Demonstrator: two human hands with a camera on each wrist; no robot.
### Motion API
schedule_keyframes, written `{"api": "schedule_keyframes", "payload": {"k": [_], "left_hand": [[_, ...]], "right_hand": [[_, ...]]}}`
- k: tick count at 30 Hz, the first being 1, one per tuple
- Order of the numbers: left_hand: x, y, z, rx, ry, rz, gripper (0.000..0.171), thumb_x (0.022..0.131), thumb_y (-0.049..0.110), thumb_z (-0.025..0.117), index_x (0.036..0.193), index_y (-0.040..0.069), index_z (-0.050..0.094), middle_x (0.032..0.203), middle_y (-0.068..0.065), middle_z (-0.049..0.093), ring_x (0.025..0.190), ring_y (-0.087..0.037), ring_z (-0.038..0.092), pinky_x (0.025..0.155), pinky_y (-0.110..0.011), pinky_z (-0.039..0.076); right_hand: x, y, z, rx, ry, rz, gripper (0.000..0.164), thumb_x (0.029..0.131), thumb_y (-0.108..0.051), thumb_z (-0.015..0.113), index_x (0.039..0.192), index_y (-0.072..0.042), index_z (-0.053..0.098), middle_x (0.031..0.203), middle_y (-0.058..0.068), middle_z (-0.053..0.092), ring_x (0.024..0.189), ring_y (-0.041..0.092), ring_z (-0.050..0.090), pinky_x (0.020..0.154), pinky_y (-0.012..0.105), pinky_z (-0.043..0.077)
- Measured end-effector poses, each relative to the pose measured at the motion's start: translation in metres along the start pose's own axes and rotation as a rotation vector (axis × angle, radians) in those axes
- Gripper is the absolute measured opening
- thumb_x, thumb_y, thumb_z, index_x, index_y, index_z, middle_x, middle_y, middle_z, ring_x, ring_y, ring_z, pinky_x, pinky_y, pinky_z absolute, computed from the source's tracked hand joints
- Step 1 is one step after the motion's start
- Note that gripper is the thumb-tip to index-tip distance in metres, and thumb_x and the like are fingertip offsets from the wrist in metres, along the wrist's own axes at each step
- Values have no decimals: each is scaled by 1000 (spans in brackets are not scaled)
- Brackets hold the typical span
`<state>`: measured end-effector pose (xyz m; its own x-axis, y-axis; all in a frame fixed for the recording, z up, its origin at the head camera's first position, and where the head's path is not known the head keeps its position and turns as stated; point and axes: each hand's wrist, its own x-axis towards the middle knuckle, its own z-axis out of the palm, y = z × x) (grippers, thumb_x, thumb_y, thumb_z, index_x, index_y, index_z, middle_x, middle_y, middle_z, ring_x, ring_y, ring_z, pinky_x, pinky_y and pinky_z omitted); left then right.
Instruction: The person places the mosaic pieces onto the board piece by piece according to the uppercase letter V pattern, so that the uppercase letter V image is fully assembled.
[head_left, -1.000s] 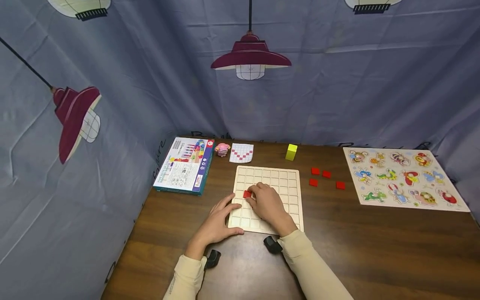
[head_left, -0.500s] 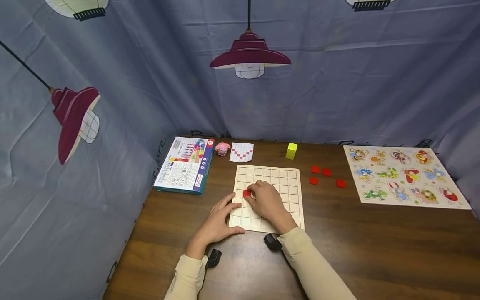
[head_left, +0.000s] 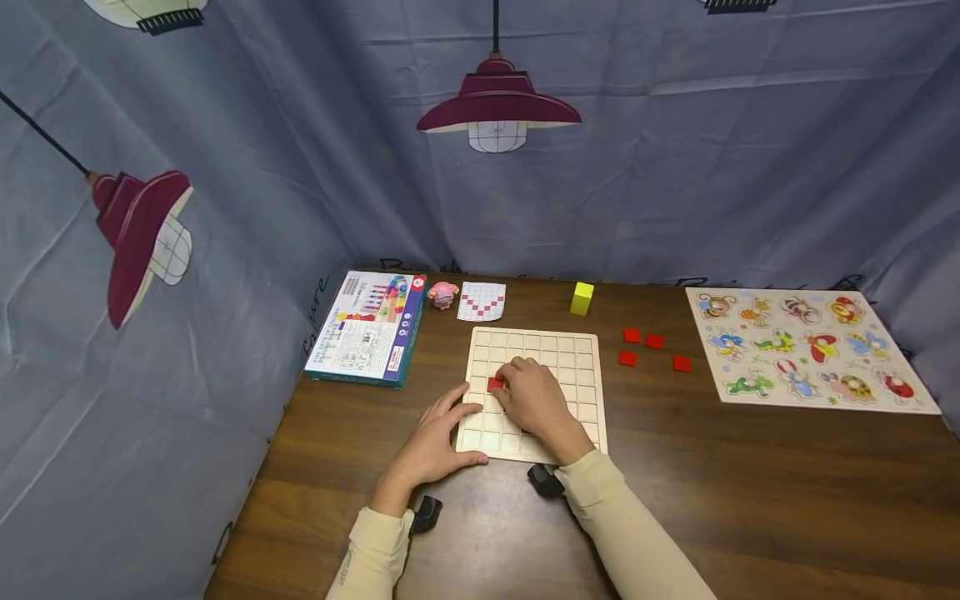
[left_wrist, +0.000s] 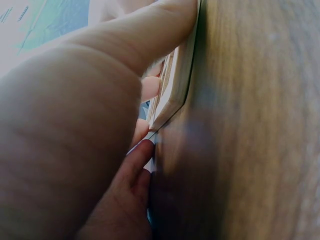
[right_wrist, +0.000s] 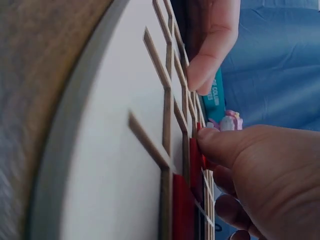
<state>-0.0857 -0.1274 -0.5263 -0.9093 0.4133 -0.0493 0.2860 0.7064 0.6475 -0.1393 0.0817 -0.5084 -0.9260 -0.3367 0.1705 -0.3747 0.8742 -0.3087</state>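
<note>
A pale wooden grid board (head_left: 555,343) lies on the table. My right hand (head_left: 536,402) reaches over it and pinches a flat red square tile (head_left: 495,384) between thumb and fingertips, at a cell on the board's left side. In the right wrist view, the thumb sits at this tile, and another red tile (right_wrist: 183,207) rests in the grid nearer the camera, mostly hidden by the hand in the head view. My left hand (head_left: 429,446) steadies the board, its fingers spread along the left edge and its thumb at the near left corner.
Several loose red tiles (head_left: 654,342) lie right of the board. Behind it are a yellow block (head_left: 582,298), a paper pattern card (head_left: 482,302) and a pink figurine (head_left: 442,294). A boxed toy set (head_left: 367,329) lies left, an insect puzzle board (head_left: 810,350) right.
The head view tilts slightly, so the scene sits a little higher in it. Both hands keep their places at the board, with the right fingertips still at the red tile.
</note>
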Motion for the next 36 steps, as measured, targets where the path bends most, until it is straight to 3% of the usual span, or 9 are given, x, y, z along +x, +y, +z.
{"api": "schedule_keyframes", "payload": {"k": [6,10,15,20,23,27,32,36], "left_hand": [[-1,0,0,7,1,1,76,77,49,88,141,22,58,168,-1,29,155,-29,27,123,-59,27],[-1,2,0,-2,-4,-10,76,77,48,88,142,21,58,168,0,29,155,-29,27,123,-60,27],[2,3,2,2,-7,-6,77,77,48,88,142,22,58,169,0,28,155,-28,27,123,-59,27],[3,3,2,1,-4,2,76,76,47,88,142,22,58,169,0,28,156,-28,27,124,-58,26],[1,2,3,-7,-7,-7,76,76,47,88,141,22,58,169,0,28,155,-29,27,123,-59,27],[-2,1,3,-18,-10,-11,76,76,47,88,142,22,58,169,0,28,155,-30,27,122,-61,27],[-4,1,1,-38,1,-7,76,76,47,88,142,22,58,169,0,28,156,-30,26,122,-63,26],[-2,0,0,-34,1,-1,75,76,47,88,141,22,59,169,-1,29,155,-31,27,121,-63,27]], "right_hand": [[-2,1,-1,83,12,20,25,91,-31,77,106,-10,76,89,1,67,82,20,60,75,38,53],[-8,20,-11,191,13,74,33,91,-33,77,114,-10,75,87,-1,63,81,17,57,74,35,51],[-26,79,-35,280,84,140,38,90,-26,79,121,-5,72,89,4,64,77,18,55,71,33,46],[-55,147,-49,243,181,238,43,90,-23,80,126,-3,67,91,8,62,77,21,53,69,35,42],[-67,171,-50,217,213,292,49,89,-22,80,130,-2,63,93,11,62,79,23,52,70,35,40],[-73,183,-44,217,209,327,53,91,-24,78,135,0,60,98,15,62,83,28,53,71,40,40],[-73,182,-35,199,217,351,40,94,-25,74,125,-1,67,102,19,64,97,37,58,86,55,46],[-73,179,-33,187,234,356,35,94,-25,73,120,-1,68,102,20,64,101,39,57,90,58,45]]}}
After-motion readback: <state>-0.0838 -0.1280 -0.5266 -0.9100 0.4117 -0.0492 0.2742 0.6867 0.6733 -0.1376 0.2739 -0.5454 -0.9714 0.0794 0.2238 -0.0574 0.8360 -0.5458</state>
